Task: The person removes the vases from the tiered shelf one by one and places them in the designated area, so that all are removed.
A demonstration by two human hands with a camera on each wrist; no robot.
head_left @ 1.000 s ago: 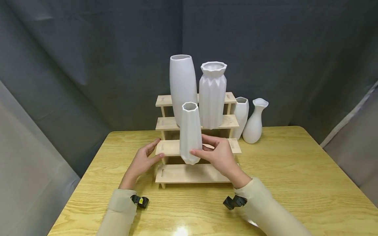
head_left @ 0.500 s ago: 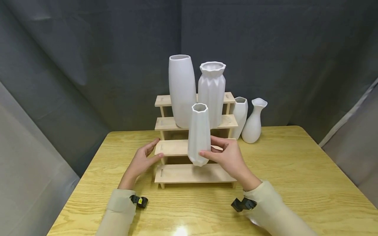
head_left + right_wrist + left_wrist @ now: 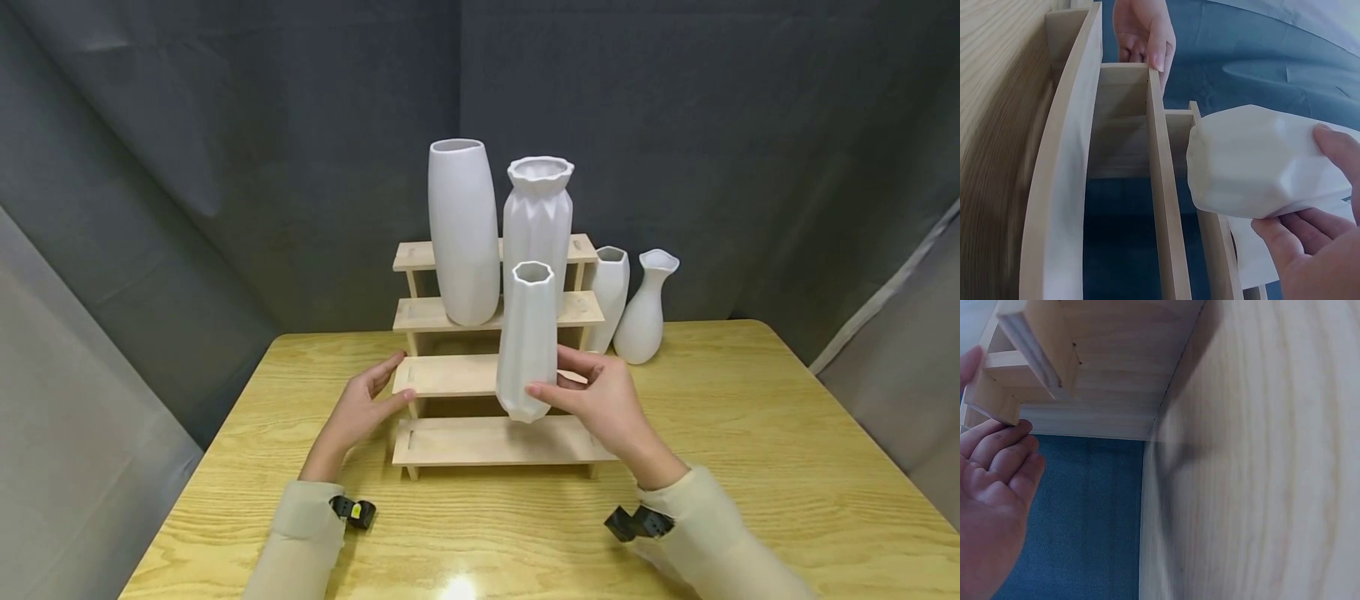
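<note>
White faceted vase [image 3: 527,342] has shifted rightward along the wooden stepped rack [image 3: 480,442]. Right hand [image 3: 603,400] grips its base; left hand [image 3: 360,408], fingers relaxed, steadies the rack's left end.

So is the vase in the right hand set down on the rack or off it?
Off it: the right hand holds the vase upright, its base clear above the rack's bottom step.

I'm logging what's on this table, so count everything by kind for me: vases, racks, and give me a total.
White vases: 5 – the faceted vase held in the right hand, the tall smooth vase and the pleated vase on the rack, the small angular vase and the curved-neck vase on the table.
Wooden stepped rack: 1, touched by the left hand.
Total: 6.
</note>
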